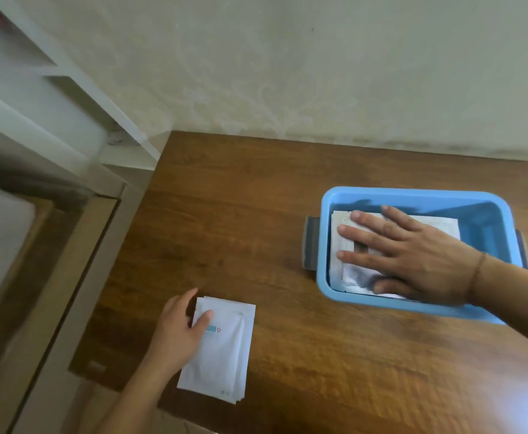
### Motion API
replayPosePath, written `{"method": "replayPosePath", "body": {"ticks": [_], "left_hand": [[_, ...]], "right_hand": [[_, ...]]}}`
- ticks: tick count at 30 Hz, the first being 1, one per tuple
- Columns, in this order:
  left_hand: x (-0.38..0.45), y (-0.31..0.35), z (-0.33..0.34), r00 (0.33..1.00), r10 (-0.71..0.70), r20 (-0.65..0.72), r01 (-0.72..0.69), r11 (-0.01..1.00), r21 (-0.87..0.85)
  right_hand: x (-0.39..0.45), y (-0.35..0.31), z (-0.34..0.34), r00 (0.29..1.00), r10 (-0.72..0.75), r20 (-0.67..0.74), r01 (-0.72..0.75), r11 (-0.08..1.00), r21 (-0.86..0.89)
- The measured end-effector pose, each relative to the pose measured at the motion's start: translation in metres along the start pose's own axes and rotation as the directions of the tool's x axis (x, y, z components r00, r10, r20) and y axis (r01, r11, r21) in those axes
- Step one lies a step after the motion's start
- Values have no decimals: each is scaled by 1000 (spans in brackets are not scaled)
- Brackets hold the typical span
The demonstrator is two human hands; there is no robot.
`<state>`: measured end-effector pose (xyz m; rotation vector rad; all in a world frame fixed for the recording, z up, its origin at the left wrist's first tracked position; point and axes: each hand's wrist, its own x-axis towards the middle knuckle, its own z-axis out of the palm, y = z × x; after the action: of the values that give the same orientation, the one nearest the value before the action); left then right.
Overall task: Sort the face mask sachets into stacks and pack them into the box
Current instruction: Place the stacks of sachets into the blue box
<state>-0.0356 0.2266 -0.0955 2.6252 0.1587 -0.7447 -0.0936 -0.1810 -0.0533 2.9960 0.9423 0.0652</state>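
right hand (413, 255) spread flat, sachets (344, 274) pressed level in blue box (413, 194); near-left stack (222, 349) pinched by left hand (178, 327), likely for pickup.

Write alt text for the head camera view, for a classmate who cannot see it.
A person's right hand presses flat on sachets inside a blue box on a wooden table. Their left hand grips the edge of a white sachet stack lying on the table nearer the person.
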Motion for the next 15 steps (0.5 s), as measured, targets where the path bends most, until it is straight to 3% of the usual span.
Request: {"method": "replayPosePath", "body": {"ticks": [2,4,5,6,7,8,9,10,12,13,15], "left_hand": [[-3,-7,-1,995,-91,-27,86,985,-148],[-8,-18,0,984,-180,-1,173,951,-257],[-12,-23,0,977,-212,33,212,927,-310],[-16,-28,1,970,-231,72,241,899,-365],[-20,-31,1,966,-237,104,259,870,-421],[-24,-34,1,964,-234,123,264,841,-473],[-27,-34,0,964,-230,132,265,814,-516],[-28,-35,1,966,-223,132,259,796,-547],[-28,-38,3,970,-206,126,241,781,-576],[-28,-39,4,970,-203,132,242,772,-588],[-29,-40,8,965,-204,165,262,735,-626]], "right_hand": [[2,-8,-21,979,63,-196,-49,996,76],[0,-37,-38,867,215,-449,-62,941,332],[2,-62,-42,810,335,-482,-39,850,526],[8,-93,-41,784,486,-385,-44,663,747],[18,-124,-38,776,615,-142,-107,351,930],[31,-152,-30,761,621,185,-227,-11,974],[46,-174,-17,708,523,474,-391,-270,880],[59,-189,-2,620,420,663,-535,-392,748],[81,-207,27,439,293,849,-687,-500,528],[91,-212,34,382,268,884,-679,-568,466],[107,-225,41,336,264,904,-615,-665,423]]}}
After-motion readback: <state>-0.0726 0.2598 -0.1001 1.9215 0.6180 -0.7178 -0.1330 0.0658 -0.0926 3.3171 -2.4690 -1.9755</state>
